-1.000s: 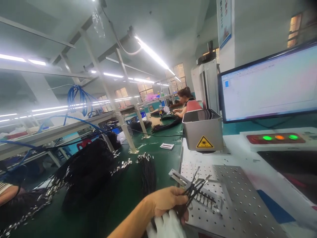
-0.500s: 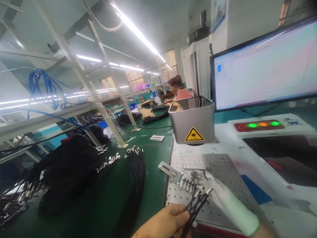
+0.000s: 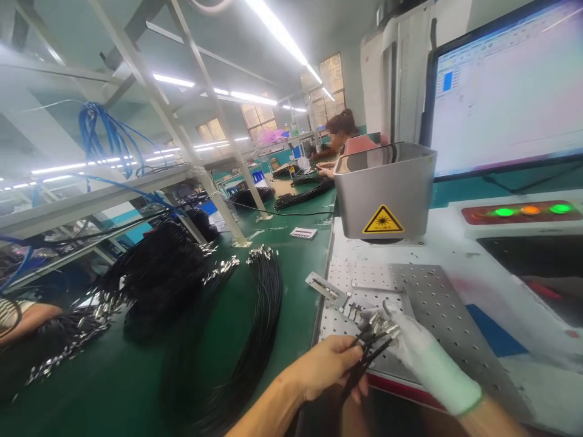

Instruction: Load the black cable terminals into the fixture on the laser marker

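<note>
My bare left hand [image 3: 328, 367] is closed around a small bunch of black cables [image 3: 374, 352], whose silvery metal ends point up and away. My right hand [image 3: 421, 343], in a white glove, is at those metal ends, with its fingers curled about them; some fingertips are hidden behind the connectors. Just beyond both hands, a slotted metal fixture [image 3: 327, 290] lies across the left edge of the perforated metal plate [image 3: 432, 303]. The fixture's toothed end comes close to the gloved fingers.
Above the plate stands a grey machine head [image 3: 387, 194] with a yellow warning sign. A monitor [image 3: 510, 103] and a panel with lit buttons [image 3: 523, 211] are at right. Cable bundles [image 3: 266, 303] lie on the green table [image 3: 300, 267]. A person [image 3: 348, 136] sits farther back; another's arm [image 3: 31, 321] shows at left.
My gloved right hand has drawn back from the fixture to the metal ends of the cables, and its fingers have curled in. The view has shifted; another person's arm appears at left.
</note>
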Demonstrator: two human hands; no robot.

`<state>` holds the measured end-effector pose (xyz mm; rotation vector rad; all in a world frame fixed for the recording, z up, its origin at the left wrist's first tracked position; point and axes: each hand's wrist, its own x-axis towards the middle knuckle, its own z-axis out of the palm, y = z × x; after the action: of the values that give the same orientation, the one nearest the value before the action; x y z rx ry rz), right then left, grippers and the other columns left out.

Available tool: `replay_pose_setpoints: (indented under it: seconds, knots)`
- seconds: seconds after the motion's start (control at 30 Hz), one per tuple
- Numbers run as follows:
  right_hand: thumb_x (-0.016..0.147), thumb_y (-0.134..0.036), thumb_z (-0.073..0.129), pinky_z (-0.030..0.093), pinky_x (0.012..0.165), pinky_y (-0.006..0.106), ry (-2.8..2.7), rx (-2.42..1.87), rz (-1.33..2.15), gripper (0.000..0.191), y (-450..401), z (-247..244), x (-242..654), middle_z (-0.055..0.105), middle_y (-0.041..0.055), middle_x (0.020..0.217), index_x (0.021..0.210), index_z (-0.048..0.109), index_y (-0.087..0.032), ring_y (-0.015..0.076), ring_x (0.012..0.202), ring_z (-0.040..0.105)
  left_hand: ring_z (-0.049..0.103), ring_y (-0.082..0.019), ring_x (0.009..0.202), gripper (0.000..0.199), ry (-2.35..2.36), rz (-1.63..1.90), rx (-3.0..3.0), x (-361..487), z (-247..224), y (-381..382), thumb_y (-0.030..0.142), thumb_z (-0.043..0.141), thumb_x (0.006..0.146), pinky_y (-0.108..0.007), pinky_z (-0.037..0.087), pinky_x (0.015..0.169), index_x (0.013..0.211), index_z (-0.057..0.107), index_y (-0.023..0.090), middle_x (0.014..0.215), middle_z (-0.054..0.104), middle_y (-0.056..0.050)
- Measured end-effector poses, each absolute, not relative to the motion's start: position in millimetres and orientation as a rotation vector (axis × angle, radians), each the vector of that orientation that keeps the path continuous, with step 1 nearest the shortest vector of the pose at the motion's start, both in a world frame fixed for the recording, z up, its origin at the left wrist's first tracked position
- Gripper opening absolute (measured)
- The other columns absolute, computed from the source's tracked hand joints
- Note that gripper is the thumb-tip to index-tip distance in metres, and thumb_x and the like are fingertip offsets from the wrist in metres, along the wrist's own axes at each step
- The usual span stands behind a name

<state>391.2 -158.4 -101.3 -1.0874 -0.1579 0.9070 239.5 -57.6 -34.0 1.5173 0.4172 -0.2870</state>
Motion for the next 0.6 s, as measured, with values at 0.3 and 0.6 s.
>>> replay_pose_setpoints:
  seconds: [0.3, 0.6]
  knots:
    - [0.044, -0.044, 0.086, 0.049, 0.052, 0.031, -0.076, -0.946, 1.082, 0.046, -160, -108, 383, 0.068, 0.0139, 0.072, 0.074, 0.068, -0.015, 0.0263, 0.067, 0.064, 0.045, -0.010, 0.054, 0.067, 0.382, -0.505, 1.793, 237, -38, -38, 0.086, 0.050, 0.065, -0.027, 0.035, 0.053, 0.070, 0.050, 0.019, 0.062, 0.051, 0.002]
    - [0.054, -0.050, 0.084, 0.051, 0.054, 0.030, -0.129, -0.917, 1.088, 0.046, -163, -108, 376, 0.069, 0.0130, 0.071, 0.076, 0.069, -0.013, 0.0220, 0.060, 0.063, 0.035, -0.003, 0.041, 0.056, 0.346, -0.696, 1.413, 237, -42, -25, 0.060, 0.083, 0.053, -0.022, 0.022, 0.041, 0.075, 0.056, 0.016, 0.060, 0.054, 0.004]
